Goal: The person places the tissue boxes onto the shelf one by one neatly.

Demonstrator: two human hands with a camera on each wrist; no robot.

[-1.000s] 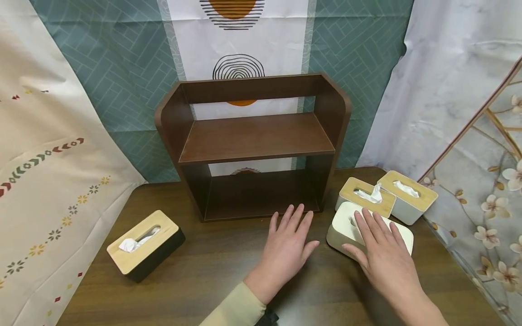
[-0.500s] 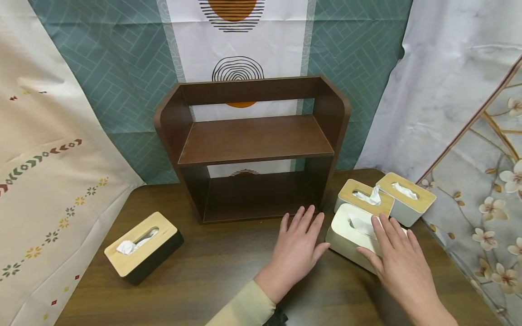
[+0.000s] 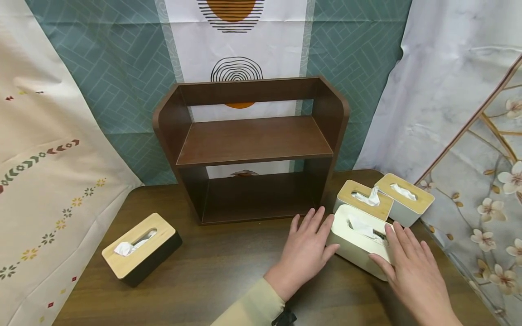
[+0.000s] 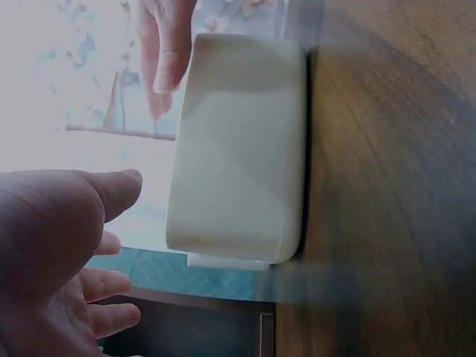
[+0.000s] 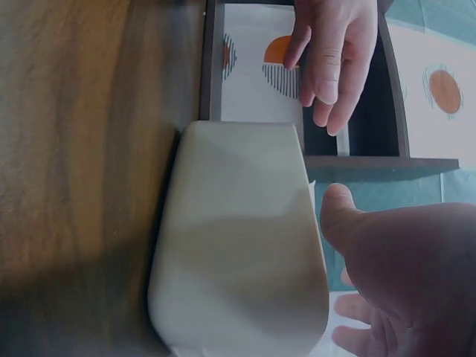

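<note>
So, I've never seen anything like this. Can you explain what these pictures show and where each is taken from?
There's no machine here, just a person's bare left hand and right hand. The wide pictures come from a camera worn on the head, looking forward and down. The two closer ones come from a camera on each wrist, so the same cream tissue box looms large in both. On the brown table stands a two-tier shelf. Left of it is a black tissue box with a wooden lid; behind the cream one sit a pale box and a second pale box, also wood-lidded. Nothing is held: the hands are open near opposite ends of the cream box. Whether fingertips touch it is hard to tell.
</note>
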